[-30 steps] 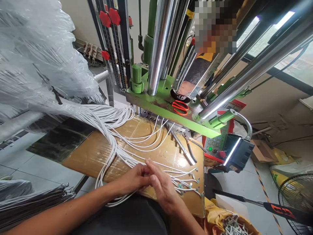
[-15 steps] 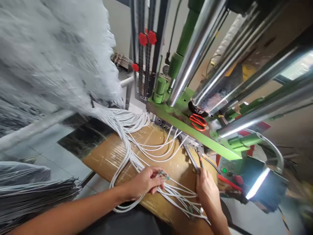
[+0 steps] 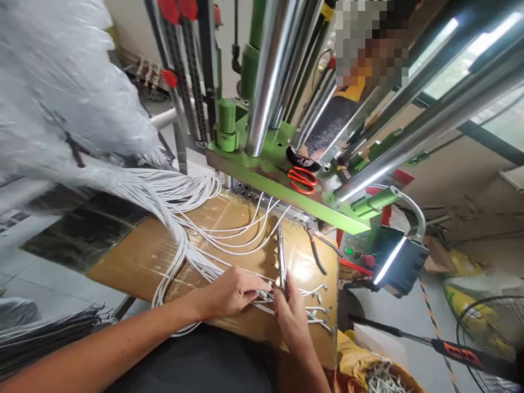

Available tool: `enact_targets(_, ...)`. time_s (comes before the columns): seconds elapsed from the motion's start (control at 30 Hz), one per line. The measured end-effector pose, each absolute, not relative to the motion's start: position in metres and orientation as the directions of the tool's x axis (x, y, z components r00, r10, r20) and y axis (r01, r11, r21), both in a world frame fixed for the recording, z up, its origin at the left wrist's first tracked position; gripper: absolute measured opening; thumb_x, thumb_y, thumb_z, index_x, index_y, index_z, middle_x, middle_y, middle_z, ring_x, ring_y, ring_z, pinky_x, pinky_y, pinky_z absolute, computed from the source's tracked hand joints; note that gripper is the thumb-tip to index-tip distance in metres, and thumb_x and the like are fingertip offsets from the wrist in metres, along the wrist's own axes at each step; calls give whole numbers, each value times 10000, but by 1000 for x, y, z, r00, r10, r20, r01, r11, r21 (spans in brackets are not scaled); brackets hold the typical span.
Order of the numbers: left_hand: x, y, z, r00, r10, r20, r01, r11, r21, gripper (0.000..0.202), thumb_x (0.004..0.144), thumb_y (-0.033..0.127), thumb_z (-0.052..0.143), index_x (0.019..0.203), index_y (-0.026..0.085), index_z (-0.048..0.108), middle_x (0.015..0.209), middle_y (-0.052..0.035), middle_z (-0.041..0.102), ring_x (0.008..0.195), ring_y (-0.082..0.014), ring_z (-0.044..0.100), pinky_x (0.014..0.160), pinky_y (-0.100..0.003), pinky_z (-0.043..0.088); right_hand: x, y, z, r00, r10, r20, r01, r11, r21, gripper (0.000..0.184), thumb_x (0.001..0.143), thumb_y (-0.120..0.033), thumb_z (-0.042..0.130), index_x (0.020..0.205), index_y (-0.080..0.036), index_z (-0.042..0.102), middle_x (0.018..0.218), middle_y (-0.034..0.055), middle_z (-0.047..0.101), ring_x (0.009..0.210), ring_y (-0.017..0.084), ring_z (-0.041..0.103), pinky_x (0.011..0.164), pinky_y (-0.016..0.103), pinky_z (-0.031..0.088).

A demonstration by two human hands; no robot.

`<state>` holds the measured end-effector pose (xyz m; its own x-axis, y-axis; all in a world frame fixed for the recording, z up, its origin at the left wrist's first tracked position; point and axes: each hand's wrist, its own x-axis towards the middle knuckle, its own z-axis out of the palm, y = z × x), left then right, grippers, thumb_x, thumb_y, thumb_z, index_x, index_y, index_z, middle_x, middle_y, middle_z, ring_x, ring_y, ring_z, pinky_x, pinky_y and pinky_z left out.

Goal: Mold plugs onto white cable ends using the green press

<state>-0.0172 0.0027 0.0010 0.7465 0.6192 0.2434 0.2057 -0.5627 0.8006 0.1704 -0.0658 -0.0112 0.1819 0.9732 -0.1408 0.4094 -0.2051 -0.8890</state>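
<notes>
My left hand [image 3: 229, 295] pinches the end of a white cable, where a small pale-green and clear connector [image 3: 263, 295] shows at the fingertips. My right hand [image 3: 295, 314] grips the near end of a narrow metal bar [image 3: 281, 248] with brass-coloured pieces along its left side. The fingertips of both hands meet around the bar's near end; whether the connector is seated on it I cannot tell. Several white cables [image 3: 200, 265] run under my hands, and loose cable ends with connectors [image 3: 319, 311] lie right of my right hand. Pliers [image 3: 316, 251] lie beyond it.
A green press plate [image 3: 262, 169] with steel columns stands behind the brown work surface [image 3: 135, 256]. Red-handled scissors [image 3: 302, 180] lie on the plate. Cables lead into a mould [image 3: 249, 192] below. At right are a lamp [image 3: 395, 262] and a yellow bag [image 3: 356, 360]. A person is behind the press.
My right hand has brought the metal bar leftward, away from the pliers, to my left hand. The connector in my left hand is now at the bar's near end. The view has shifted right.
</notes>
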Motion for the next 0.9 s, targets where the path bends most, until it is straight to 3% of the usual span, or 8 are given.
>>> enact_targets(0.17,-11,7,-3,809,526,264,172,-640,749,297,881,117,437,1039,184,680,860,-41,733,767,-167,674,686,-228,471,170,-65,-11,173,973,-152,363,-206,-909,497,856,-265,484,1345,-185,504,1191,87,632,1078,219,569,971,344,436)
enact_targets(0.3,-8,9,-3,820,496,287,146,-665,732,309,867,98,436,1061,175,663,868,-47,731,769,-171,680,694,-237,486,169,-64,-8,118,976,-184,292,-211,-933,524,874,-225,449,1396,-178,438,1220,81,621,1028,187,584,943,315,448)
enact_targets(0.57,-9,8,-2,817,451,358,112,-734,670,332,858,80,431,1090,183,645,920,-68,729,827,-165,685,779,-244,524,167,-63,-4,127,976,-177,258,-205,-944,542,851,-179,450,1393,-161,445,1203,71,633,1044,193,588,945,302,453)
enact_targets(0.9,-8,7,-8,806,441,394,94,-753,651,310,903,122,412,1119,181,626,978,-76,730,878,-166,693,826,-245,532,164,-64,-9,119,985,-125,284,-154,-946,602,851,-131,418,1448,-187,366,1343,60,559,1233,179,507,1079,302,353)
